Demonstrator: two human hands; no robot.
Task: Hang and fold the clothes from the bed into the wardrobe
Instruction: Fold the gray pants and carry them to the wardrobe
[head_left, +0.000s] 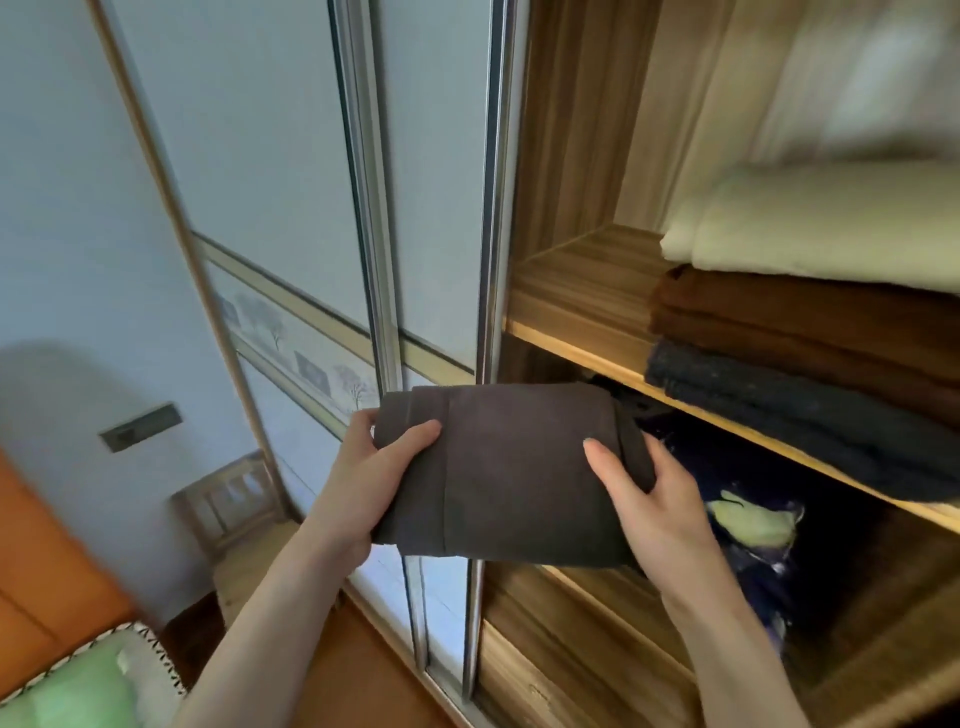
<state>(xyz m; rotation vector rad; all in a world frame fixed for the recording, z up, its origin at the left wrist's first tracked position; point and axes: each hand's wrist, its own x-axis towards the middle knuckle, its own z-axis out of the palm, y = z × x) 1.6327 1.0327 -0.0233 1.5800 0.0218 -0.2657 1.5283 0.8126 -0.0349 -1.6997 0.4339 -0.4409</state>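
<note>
A folded dark brown garment (511, 467) is held flat in front of the open wardrobe (571, 291). My left hand (371, 478) grips its left edge, thumb on top. My right hand (647, 499) grips its right edge, thumb on top and fingers beneath. The garment hangs in the air just below the level of the wooden shelf (587, 353), to the left of the shelf's stack.
On the shelf lies a stack: a cream blanket (831, 223), a brown fold (810, 322), a dark knit (800, 415). Below sits dark blue cloth with a yellow-green patch (753, 525). The sliding door (311, 208) stands left; a green-covered bed corner (78, 686) shows bottom left.
</note>
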